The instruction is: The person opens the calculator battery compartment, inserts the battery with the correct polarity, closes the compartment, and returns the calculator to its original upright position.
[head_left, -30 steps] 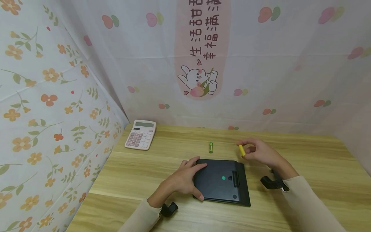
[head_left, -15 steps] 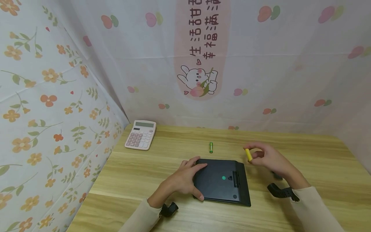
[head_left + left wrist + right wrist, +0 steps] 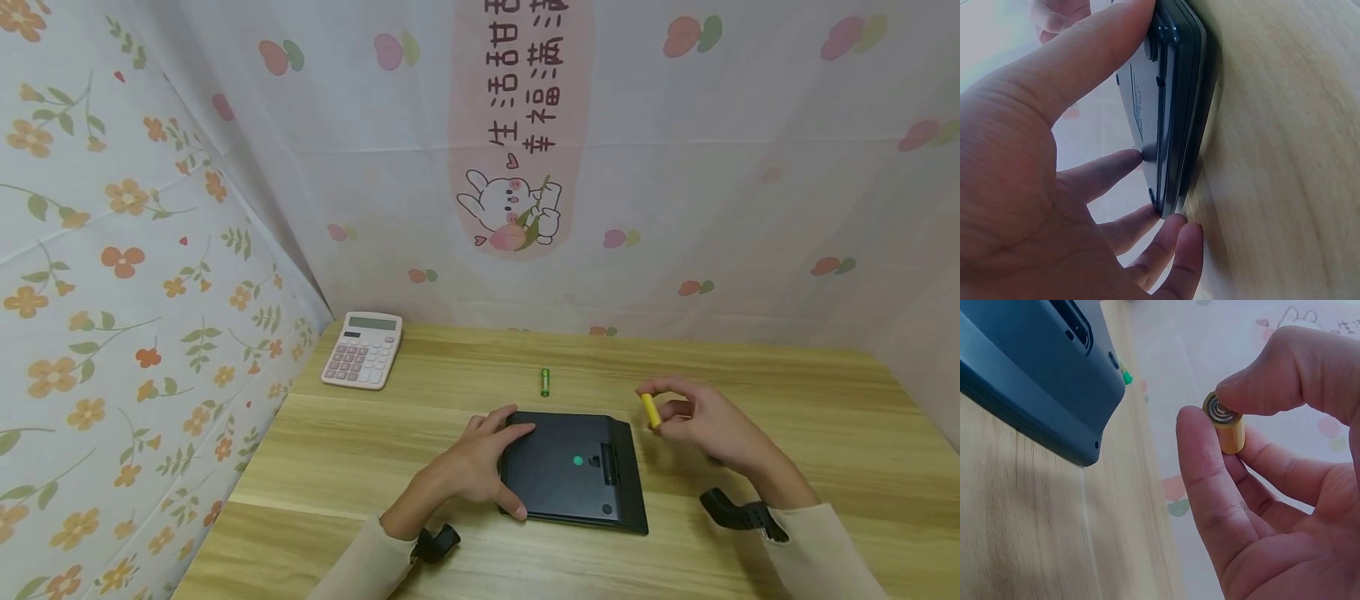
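A black calculator (image 3: 555, 475) lies face down, its back showing a long battery slot (image 3: 609, 464) near the right end. My left hand (image 3: 472, 462) grips its left end, thumb at the near corner and fingers spread to the far edge. To the right of it, above the table, my right hand (image 3: 708, 429) pinches a yellow battery (image 3: 651, 411) between thumb and index finger. In the right wrist view one round metal end of the yellow battery (image 3: 1230, 434) faces the camera. Behind the black calculator a green battery (image 3: 545, 382) lies on the table.
A pink and white calculator (image 3: 363, 350) lies at the table's back left. Printed cloth (image 3: 675, 208) hangs behind the wooden table (image 3: 825, 400), and flowered cloth (image 3: 127, 333) closes off the left side. Each wrist wears a black camera strap (image 3: 735, 510).
My right hand has moved to the right and toward the body with the yellow battery, away from the black calculator. My left hand and the black calculator have stayed in place.
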Available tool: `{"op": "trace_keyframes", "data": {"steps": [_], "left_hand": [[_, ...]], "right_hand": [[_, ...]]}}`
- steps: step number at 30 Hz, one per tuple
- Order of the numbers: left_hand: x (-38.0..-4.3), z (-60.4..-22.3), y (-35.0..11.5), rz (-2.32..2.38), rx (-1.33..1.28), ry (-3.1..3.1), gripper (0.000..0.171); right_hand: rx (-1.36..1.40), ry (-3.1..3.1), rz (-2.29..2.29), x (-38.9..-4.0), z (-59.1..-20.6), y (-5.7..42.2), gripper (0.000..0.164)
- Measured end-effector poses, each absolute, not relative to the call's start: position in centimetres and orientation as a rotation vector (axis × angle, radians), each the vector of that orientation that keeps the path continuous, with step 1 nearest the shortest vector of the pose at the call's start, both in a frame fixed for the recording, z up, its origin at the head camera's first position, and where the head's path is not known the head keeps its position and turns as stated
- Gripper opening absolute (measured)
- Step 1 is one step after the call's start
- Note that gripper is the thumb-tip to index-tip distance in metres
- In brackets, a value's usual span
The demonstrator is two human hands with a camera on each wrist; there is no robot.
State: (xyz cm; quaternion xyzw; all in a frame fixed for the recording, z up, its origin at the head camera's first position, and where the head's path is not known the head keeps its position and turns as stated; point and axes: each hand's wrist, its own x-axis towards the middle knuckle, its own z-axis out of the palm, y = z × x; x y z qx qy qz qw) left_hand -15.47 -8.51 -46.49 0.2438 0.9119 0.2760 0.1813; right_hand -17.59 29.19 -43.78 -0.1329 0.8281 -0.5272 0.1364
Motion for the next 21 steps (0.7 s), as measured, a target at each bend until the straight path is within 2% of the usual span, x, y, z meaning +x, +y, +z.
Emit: {"op": "trace_keyframes", "data": {"steps": [21], "left_hand": [[-15.44, -46.43, -8.46, 0.773, 0.682, 2.576, 0.115]], "right_hand": [[-0.425, 2.347, -1.595, -16.78, -44.17, 28.33, 0.056]]}}
